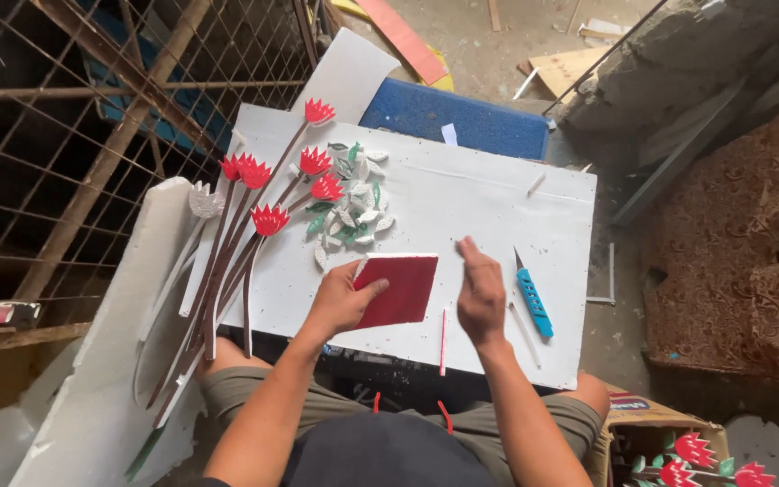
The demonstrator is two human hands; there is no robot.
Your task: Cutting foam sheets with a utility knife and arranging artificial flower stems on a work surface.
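My left hand (343, 298) grips a dark red square sheet (400, 289) that lies flat on a white board (462, 194) across my knees. My right hand (480, 290) hovers just right of the sheet, fingers together, holding nothing that I can see. A blue utility knife (532, 300) lies on the board to the right of that hand. A thin red strip (444, 341) rests at the board's near edge. Several red foam flowers on long dark stems (254, 216) fan out over the board's left side, beside a heap of white and green leaf cut-outs (355, 203).
A wire mesh frame (92, 135) stands at the left. A white foam slab (110, 379) leans by my left knee. A blue mat (457, 117) lies beyond the board. A cardboard box with more red flowers (678, 446) sits at the lower right beside patterned fabric (750, 243).
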